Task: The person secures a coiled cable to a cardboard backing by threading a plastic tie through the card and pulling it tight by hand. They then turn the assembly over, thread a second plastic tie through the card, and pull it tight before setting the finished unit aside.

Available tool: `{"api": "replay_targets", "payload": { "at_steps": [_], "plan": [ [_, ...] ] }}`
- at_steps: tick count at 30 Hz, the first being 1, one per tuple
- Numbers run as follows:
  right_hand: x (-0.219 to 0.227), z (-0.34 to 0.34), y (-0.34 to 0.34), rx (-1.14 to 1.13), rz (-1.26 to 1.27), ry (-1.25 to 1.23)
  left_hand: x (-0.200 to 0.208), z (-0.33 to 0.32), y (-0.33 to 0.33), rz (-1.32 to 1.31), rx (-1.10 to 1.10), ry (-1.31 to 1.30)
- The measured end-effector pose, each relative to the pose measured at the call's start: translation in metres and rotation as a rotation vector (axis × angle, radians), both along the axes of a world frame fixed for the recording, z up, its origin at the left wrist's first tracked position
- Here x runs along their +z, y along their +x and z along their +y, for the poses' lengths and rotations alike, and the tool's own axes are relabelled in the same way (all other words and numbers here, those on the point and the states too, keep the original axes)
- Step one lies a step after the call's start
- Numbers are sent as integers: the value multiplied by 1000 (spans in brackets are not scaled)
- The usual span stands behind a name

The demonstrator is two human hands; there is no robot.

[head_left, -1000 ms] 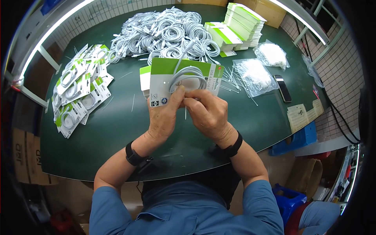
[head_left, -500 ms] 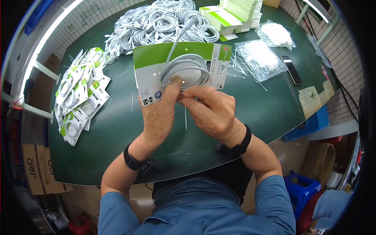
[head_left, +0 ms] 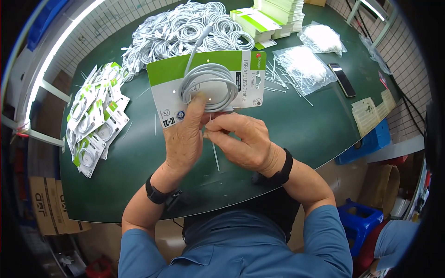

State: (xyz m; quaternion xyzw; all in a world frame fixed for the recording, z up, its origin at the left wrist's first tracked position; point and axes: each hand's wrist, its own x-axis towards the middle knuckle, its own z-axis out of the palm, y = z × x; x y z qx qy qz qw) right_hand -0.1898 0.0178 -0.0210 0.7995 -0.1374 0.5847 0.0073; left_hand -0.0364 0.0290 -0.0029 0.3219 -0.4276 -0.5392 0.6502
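Note:
In front of me a white and green packaging card (head_left: 160,85) is held up, with a coiled light-grey cable (head_left: 211,70) lying against its face. One plug end (head_left: 205,31) of the cable sticks up past the card's top edge. My left hand (head_left: 183,139) grips the card's lower edge, its thumb pressing inside the coil and its other fingers hidden behind. Just below the card, my right hand (head_left: 245,143) is closed in a pinch on a thin white cable tie (head_left: 215,157), whose tail hangs down. Where the tie passes at the card is hidden by my fingers.
Carded cables (head_left: 95,120) are piled at the left of the green table (head_left: 139,185). Behind lie a heap of grey cables (head_left: 185,28) and stacked cards (head_left: 278,21). At right are bags of cable ties (head_left: 306,69), loose ties, a phone (head_left: 342,79) and a paper sheet (head_left: 371,113).
The card and both hands have shifted slightly left. The card faces me more squarely, and a longer stretch of the tie's tail shows below my right fingers.

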Motion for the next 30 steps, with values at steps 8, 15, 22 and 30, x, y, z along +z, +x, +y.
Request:
{"api": "replay_targets", "payload": {
  "at_steps": [8, 15, 22, 30],
  "plan": [
    [-1, -5, 0, 63, -38, 10, 0, 0, -3, 74, 7, -11],
    [5, -10, -4, 57, -118, 59, -10, 0, -7, 40, 82, -23],
    [6, -20, -12, -93, -164, 240, -16, 1, -12, -47, -21, -11],
    [11, -24, -13, -285, 29, 13, -25, -3, -11, 7, 16, 31]
  ]
}}
